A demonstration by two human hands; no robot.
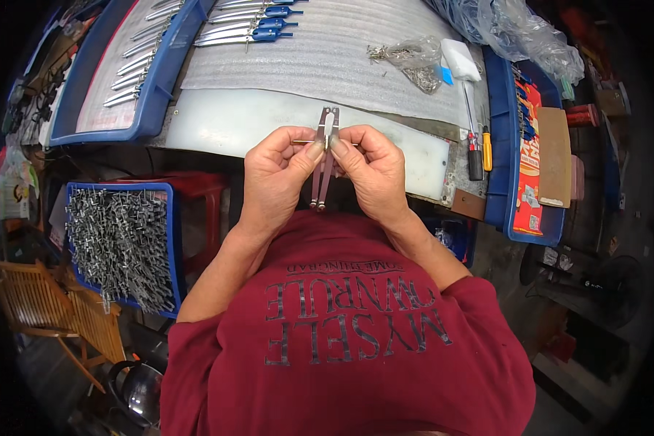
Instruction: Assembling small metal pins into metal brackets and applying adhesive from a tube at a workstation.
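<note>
Left hand (pixel 277 166): pinching brown, seemingly hinged piece (pixel 326 178)
Right hand (pixel 374 171): gripping its other side
Bench (pixel 218 122) beyond hands: slipping thumbs could drop piece short

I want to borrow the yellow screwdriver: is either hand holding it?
No, the yellow screwdriver lies right of the right hand, beside the blue tray.

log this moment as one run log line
left hand: pinching reddish-brown two-legged part | right hand: pinching same part | beyond: white board | right side: yellow-handled screwdriver
</note>
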